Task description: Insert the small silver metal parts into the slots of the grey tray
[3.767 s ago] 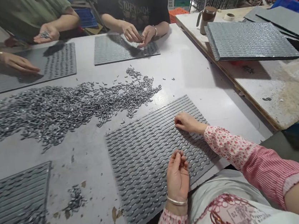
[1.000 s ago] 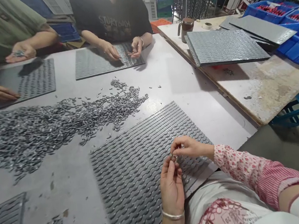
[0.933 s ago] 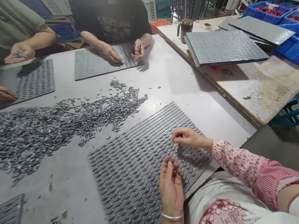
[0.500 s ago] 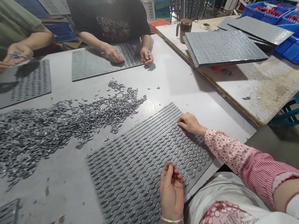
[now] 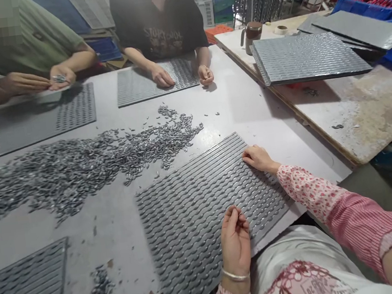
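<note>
A grey ridged board [image 5: 190, 223] lies slanted on the white table in front of me. My right hand [image 5: 258, 158] rests on its upper right part, fingers pressed together at the wavy rows; anything between the fingertips is too small to see. Over the board's near edge, my left hand [image 5: 236, 239] is turned palm up with its fingers curled together; what it may hold is hidden. Beyond the board spreads a long pile of small grey slender pieces [image 5: 88, 166].
Two people work across the table, each over a board [image 5: 74, 109]. Another board [image 5: 27, 284] is at lower left, near a small heap of pieces [image 5: 100, 285]. Stacked boards [image 5: 309, 58], a brown cup [image 5: 253, 34] and blue crates [image 5: 363, 0] are at upper right.
The whole view has shifted, so the table's things appear farther right. Both my hands keep nearly the same places over the board. The person at left has brought their hands closer together.
</note>
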A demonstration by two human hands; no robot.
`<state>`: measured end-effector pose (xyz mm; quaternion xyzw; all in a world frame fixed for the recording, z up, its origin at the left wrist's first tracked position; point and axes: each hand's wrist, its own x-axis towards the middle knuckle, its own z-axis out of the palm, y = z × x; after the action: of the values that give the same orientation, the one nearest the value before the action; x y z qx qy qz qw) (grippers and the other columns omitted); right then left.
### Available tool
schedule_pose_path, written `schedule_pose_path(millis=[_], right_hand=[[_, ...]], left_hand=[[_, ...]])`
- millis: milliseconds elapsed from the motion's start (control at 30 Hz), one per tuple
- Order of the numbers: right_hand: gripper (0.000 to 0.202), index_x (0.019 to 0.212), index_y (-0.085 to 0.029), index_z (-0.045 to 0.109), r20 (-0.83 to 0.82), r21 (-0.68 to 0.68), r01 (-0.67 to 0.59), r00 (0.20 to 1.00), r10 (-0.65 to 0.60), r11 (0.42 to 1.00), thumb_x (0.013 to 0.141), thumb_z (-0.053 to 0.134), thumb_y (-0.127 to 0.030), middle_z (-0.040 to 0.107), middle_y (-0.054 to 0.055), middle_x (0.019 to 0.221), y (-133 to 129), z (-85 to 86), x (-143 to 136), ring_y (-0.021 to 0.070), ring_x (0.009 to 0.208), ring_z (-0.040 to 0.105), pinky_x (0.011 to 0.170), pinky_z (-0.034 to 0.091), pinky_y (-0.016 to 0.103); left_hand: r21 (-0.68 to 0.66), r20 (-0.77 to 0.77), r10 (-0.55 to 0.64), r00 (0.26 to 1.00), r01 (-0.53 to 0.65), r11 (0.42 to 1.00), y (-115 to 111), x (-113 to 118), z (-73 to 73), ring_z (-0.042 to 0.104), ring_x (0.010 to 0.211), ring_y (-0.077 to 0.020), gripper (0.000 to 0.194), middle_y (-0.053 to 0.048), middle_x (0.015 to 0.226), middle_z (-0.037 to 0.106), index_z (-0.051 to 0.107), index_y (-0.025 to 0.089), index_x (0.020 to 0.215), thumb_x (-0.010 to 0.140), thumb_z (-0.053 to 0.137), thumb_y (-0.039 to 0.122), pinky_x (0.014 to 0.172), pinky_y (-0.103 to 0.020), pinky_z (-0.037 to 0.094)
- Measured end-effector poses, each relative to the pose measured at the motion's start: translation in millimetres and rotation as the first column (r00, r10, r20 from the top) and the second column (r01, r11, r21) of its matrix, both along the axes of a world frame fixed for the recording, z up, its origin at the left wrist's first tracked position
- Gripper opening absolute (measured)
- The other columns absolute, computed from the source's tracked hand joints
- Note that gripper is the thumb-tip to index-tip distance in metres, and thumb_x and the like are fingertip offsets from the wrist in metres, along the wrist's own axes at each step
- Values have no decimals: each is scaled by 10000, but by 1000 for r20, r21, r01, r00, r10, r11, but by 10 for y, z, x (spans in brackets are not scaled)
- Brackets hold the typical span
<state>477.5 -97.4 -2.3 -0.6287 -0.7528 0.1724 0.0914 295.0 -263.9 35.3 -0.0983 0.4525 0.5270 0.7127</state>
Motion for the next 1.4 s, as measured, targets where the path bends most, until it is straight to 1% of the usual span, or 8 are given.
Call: schedule_pose_path(millis=[133, 233, 433, 567, 667, 800, 1133, 1400], right_hand=[[127, 830, -191, 627, -22, -5, -40, 999, 40, 999, 840, 563, -301, 646, 30, 884, 31, -16, 39, 188, 868, 494, 730, 331, 280], [168, 793, -189, 628, -26, -11, -65, 998, 65, 998, 822, 592, -351, 646, 26, 850, 72, -26, 47, 184, 844, 495, 709, 328, 269], [138, 753, -187, 641, -44, -41, -125, 991, 123, 991, 799, 619, -315, 646, 12, 785, 179, -45, 81, 150, 774, 514, 658, 333, 230], [139, 759, -180, 650, -57, -57, -149, 988, 146, 987, 809, 596, -297, 646, 11, 776, 209, -43, 113, 132, 755, 527, 638, 333, 213], [185, 756, -173, 653, -58, -67, -147, 988, 143, 987, 817, 580, -332, 644, 18, 771, 204, -33, 109, 134, 753, 530, 629, 329, 212], [205, 762, -172, 655, -64, -88, -131, 990, 126, 987, 788, 610, -370, 644, 19, 769, 204, -3, 86, 128, 718, 528, 596, 315, 210], [84, 743, -188, 649, -124, -202, -130, 987, 106, 971, 736, 636, -271, 641, -18, 712, 309, 23, 91, 99, 626, 528, 532, 301, 198], [107, 677, -175, 639, -187, -233, -88, 981, 45, 968, 661, 671, -276, 619, -18, 658, 368, -19, 82, 100, 593, 507, 523, 301, 200]], left_hand=[[38, -7, 10, 1000, -10, 999, 10, -32, -20, 545, 589, -57, 128, -14, 786, 609, 624, 146, 867, 750, 636, 96, 504, -153, 462], [23, -21, 13, 1000, -13, 1000, 5, -31, -10, 549, 587, -59, 134, -13, 784, 615, 628, 147, 862, 742, 637, 86, 504, -154, 466], [-5, -22, 6, 1000, -6, 1000, -9, -12, 0, 555, 575, -59, 135, -9, 769, 619, 633, 148, 853, 738, 637, 78, 494, -152, 464], [-19, -26, 15, 1000, -15, 1000, 0, -29, 12, 552, 571, -58, 122, -12, 768, 619, 632, 141, 835, 750, 610, 55, 489, -151, 464], [-31, -23, 21, 1000, -22, 999, 2, -33, 24, 550, 570, -56, 116, -13, 766, 614, 630, 137, 832, 770, 583, 51, 493, -151, 467], [-31, -18, 9, 1000, -10, 999, -2, -17, 15, 550, 575, -55, 121, -14, 769, 608, 625, 139, 850, 789, 563, 55, 500, -150, 468], [-29, -23, -5, 1000, 4, 1000, 0, -11, 3, 551, 580, -57, 126, -7, 765, 598, 623, 145, 851, 777, 578, 53, 502, -153, 472], [-23, -18, -25, 1000, 25, 999, 23, 54, 47, 547, 576, -58, 119, -7, 763, 601, 617, 149, 854, 778, 583, 64, 495, -155, 468]])
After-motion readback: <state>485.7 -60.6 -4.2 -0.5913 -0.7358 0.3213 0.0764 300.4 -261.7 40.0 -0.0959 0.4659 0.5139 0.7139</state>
